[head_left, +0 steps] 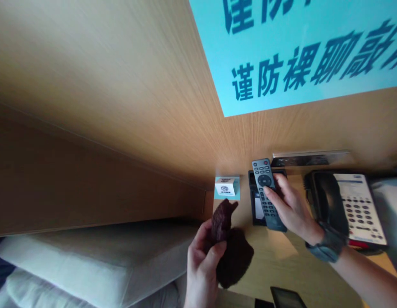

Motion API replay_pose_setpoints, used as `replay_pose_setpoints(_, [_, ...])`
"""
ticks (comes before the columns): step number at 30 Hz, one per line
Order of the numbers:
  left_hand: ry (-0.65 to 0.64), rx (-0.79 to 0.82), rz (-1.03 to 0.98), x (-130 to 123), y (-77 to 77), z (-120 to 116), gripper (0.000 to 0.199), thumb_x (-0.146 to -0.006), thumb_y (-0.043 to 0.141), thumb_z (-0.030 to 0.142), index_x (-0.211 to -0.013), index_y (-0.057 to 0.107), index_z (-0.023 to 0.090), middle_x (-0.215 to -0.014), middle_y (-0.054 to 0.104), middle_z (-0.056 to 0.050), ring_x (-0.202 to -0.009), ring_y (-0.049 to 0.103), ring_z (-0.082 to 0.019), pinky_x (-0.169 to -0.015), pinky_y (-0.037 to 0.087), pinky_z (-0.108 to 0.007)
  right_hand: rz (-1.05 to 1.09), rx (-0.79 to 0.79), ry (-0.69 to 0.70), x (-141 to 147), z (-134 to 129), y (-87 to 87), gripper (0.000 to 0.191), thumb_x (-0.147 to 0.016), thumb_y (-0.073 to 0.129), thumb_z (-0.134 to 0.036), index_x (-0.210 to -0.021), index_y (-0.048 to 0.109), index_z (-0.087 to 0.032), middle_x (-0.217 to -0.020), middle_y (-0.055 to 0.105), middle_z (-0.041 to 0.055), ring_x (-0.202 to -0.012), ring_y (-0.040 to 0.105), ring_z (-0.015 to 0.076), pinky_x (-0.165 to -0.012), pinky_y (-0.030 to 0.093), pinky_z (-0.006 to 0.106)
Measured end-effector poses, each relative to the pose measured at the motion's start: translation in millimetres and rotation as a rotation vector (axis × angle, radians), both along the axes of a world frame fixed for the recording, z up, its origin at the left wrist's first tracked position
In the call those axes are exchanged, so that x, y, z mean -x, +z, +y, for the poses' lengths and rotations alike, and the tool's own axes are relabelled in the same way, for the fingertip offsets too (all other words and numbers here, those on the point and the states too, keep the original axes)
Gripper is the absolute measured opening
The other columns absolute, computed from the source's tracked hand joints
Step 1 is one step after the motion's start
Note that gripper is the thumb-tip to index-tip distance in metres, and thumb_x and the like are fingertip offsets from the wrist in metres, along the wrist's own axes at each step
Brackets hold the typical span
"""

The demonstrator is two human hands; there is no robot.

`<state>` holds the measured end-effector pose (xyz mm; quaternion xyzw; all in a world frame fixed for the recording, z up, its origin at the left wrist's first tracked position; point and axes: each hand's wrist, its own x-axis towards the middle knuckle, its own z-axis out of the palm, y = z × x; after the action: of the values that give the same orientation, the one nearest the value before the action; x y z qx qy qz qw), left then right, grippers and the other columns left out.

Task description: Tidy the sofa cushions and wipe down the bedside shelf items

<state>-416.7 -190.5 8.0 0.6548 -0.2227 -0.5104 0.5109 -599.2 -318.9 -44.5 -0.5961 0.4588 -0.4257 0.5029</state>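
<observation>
Bunched between the thumb and fingers of my left hand is a dark brown cloth, its lower part hanging loose over the wooden tabletop. My right hand, with a dark watch on the wrist, grips a grey remote control by its right side, thumb on the front near the round pad. The remote is tilted over a black tray that stands against the wooden wall. Part of the tray is hidden behind the remote.
A desk telephone stands right of my right wrist. A small white folded card is left of the tray. A socket panel and a blue sign are on the wall. A grey cushion lies at lower left.
</observation>
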Motion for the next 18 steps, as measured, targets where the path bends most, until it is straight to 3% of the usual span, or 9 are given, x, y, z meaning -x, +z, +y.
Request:
replay_pose_setpoints(2, [0.012,0.154,-0.112,20,23.3,-20,0.048,-0.077,0.065,0.034,-0.121,0.053,0.017,-0.107,0.065,-0.009,-0.092,0.063,-0.02,-0.082,0.051,-0.03,-0.283,-0.415,0.057,-2,15,5.2,0.038,-0.089,0.051,-0.053,-0.105,0.047,-0.018,-0.097,0.061,0.0053,-0.074,0.058,0.0171,-0.062,0.048,0.027])
replay_pose_setpoints(3, [-0.016,0.231,-0.23,31,27.3,-31,0.047,-0.08,0.063,0.035,-0.123,0.053,0.018,-0.112,0.064,-0.01,-0.098,0.062,-0.021,-0.087,0.05,-0.032,-0.376,-0.53,0.068,-5,21,3.9,0.039,-0.089,0.052,-0.054,-0.107,0.047,-0.019,-0.104,0.06,0.0062,-0.08,0.059,0.0185,-0.066,0.05,0.029])
replay_pose_setpoints(4, [-0.075,0.3,-0.381,41,26.5,-42,0.046,-0.082,0.061,0.035,-0.124,0.054,0.019,-0.119,0.06,-0.011,-0.106,0.058,-0.023,-0.093,0.048,-0.036,-0.422,-0.555,0.069,-8,28,1.0,0.042,-0.088,0.053,-0.055,-0.11,0.048,-0.019,-0.111,0.058,0.0073,-0.091,0.058,0.0202,-0.076,0.05,0.032])
replay_pose_setpoints(6, [-0.256,0.385,-0.698,60,13.7,-60,0.041,-0.085,0.058,0.034,-0.125,0.057,0.022,-0.135,0.049,-0.01,-0.122,0.047,-0.026,-0.104,0.039,-0.043,-0.438,-0.499,0.008,-14,41,-6.9,0.05,-0.084,0.055,-0.058,-0.117,0.052,-0.02,-0.126,0.051,0.0078,-0.119,0.045,0.0213,-0.1,0.041,0.032])
replay_pose_setpoints(8, [-0.422,0.347,-0.915,76,-6.7,-67,0.038,-0.09,0.05,0.033,-0.126,0.057,0.026,-0.145,0.038,-0.007,-0.129,0.039,-0.028,-0.108,0.035,-0.047,-0.519,-0.618,-0.115,-19,53,-15.1,0.067,-0.071,0.062,-0.065,-0.119,0.054,-0.019,-0.131,0.048,0.0077,-0.127,0.037,0.0222,-0.109,0.033,0.033])
replay_pose_setpoints(10, [-0.461,0.214,-1.019,88,-27.3,-61,0.039,-0.094,0.04,0.03,-0.13,0.054,0.026,-0.146,0.036,-0.008,-0.126,0.043,-0.027,-0.105,0.039,-0.049,-0.618,-0.859,-0.266,-21,63,-22.0,0.078,-0.058,0.068,-0.065,-0.118,0.054,-0.018,-0.127,0.052,0.0085,-0.123,0.042,0.0252,-0.107,0.037,0.036])
replay_pose_setpoints(12, [-0.449,0.104,-1.08,97,-44.3,-40,0.041,-0.094,0.035,0.027,-0.13,0.055,0.024,-0.143,0.039,-0.01,-0.122,0.046,-0.029,-0.102,0.042,-0.049,-0.644,-1.001,-0.345,-18,71,-27.0,0.072,-0.055,0.069,-0.06,-0.111,0.058,-0.016,-0.119,0.057,0.0099,-0.116,0.048,0.0272,-0.102,0.042,0.039])
replay_pose_setpoints(16, [-0.426,0.129,-1.115,105,-62.8,10,0.041,-0.092,0.038,0.026,-0.13,0.054,0.026,-0.138,0.046,-0.008,-0.119,0.05,-0.026,-0.095,0.05,-0.04,-0.682,-1.042,-0.269,-9,74,-27.3,0.05,-0.063,0.067,-0.052,-0.093,0.063,-0.013,-0.106,0.063,0.0122,-0.11,0.053,0.0283,-0.092,0.049,0.038])
replay_pose_setpoints(18, [-0.403,0.149,-1.104,103,-63.4,19,0.04,-0.092,0.039,0.025,-0.128,0.055,0.028,-0.137,0.046,-0.007,-0.116,0.053,-0.023,-0.092,0.052,-0.033,-0.656,-0.974,-0.21,-8,76,-24.3,0.051,-0.067,0.064,-0.058,-0.091,0.064,-0.014,-0.105,0.063,0.0127,-0.109,0.054,0.0285,-0.092,0.05,0.039])
